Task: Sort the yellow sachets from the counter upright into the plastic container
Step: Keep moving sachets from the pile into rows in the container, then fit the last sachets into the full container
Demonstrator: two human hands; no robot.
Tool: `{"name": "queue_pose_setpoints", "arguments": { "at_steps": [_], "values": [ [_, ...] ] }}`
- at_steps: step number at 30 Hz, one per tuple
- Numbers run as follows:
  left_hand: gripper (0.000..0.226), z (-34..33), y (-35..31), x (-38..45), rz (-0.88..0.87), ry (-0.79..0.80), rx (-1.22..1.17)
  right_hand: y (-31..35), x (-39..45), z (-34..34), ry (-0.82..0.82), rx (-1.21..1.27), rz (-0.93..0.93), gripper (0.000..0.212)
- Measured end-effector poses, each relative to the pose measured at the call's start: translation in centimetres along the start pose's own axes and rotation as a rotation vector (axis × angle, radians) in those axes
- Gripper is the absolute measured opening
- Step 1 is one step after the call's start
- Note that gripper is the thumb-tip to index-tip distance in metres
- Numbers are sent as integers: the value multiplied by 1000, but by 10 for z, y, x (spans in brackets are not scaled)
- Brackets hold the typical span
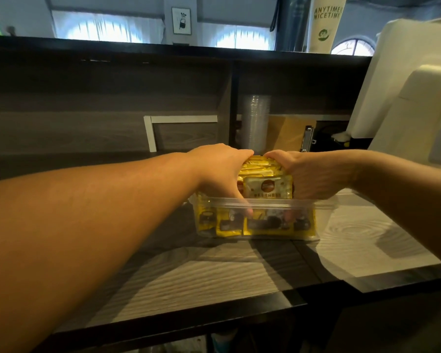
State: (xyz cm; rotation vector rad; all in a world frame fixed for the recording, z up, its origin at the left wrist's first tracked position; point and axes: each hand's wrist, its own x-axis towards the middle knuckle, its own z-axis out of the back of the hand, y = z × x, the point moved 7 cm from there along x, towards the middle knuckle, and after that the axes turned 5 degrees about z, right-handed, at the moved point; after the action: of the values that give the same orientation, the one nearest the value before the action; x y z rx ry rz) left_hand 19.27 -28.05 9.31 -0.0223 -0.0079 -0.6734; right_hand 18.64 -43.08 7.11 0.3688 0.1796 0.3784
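Observation:
A clear plastic container (pixel 323 215) stands on the wood-grain counter (pixel 214 276) in the middle of the head view. It is packed with upright yellow sachets (pixel 266 186) whose tops stick out above its rim. My left hand (pixel 219 169) grips the stack from the left, thumb reaching down inside the container. My right hand (pixel 313 174) grips the same stack from the right, fingers curled over the tops. The sachets behind the front one are mostly hidden by both hands.
A stack of clear cups (pixel 256 121) and a brown clipboard (pixel 290 133) stand behind the container. A large white machine (pixel 405 98) fills the right side. A raised dark shelf wall (pixel 107 98) runs along the back. The counter's dark front edge (pixel 176 324) lies near me.

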Motion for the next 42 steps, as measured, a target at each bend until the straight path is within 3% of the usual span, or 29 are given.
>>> {"name": "queue_pose_setpoints", "arguments": {
  "at_steps": [2, 5, 9, 12, 15, 18, 20, 22, 24, 27, 30, 34, 37, 39, 42],
  "values": [
    [130, 0, -2, -4, -10, 71, -14, 9, 1, 1, -47, -142, 27, 68],
    [130, -1, -2, -3, -21, 63, 37, 22, -4, 2, -87, -437, 80, 97],
    [107, 4, 0, -5, -77, -91, 79, 29, -10, 6, -188, -552, 94, 95],
    [104, 5, 5, -7, -68, -151, 92, 30, -11, 8, -238, -583, 93, 94],
    [108, 2, 6, -5, -44, -59, 20, 28, -7, 6, -165, -522, 124, 89],
    [119, 5, 7, -7, -29, 47, -148, 30, -9, 9, -86, -318, 113, 89],
    [115, 13, 8, -14, -23, 37, -227, 30, -16, 12, -50, -145, 80, 89],
    [101, 25, 8, -24, -9, -49, -340, 31, -25, 17, -57, 14, 33, 94],
    [72, 41, 8, -38, 1, -248, -484, 39, -37, 33, -221, -11, 12, 88],
    [26, 54, -6, -69, -54, -536, -476, 69, -62, 53, -500, -195, 109, 51],
    [21, 37, -27, -82, -65, -390, -339, 86, -69, 28, -302, -226, 163, 22],
    [26, 3, -31, -76, 27, -67, -147, 80, -62, 2, -104, -340, 55, 18],
    [28, -10, -35, -69, 5, 29, -24, 70, -57, -24, 132, -324, -26, 19],
    [31, -14, -34, -64, 8, 60, -12, 70, -52, -36, 194, -473, 10, 22],
    [36, -16, -29, -57, 27, 91, -23, 74, -52, -43, 293, -460, 18, 16]
  ]
}}
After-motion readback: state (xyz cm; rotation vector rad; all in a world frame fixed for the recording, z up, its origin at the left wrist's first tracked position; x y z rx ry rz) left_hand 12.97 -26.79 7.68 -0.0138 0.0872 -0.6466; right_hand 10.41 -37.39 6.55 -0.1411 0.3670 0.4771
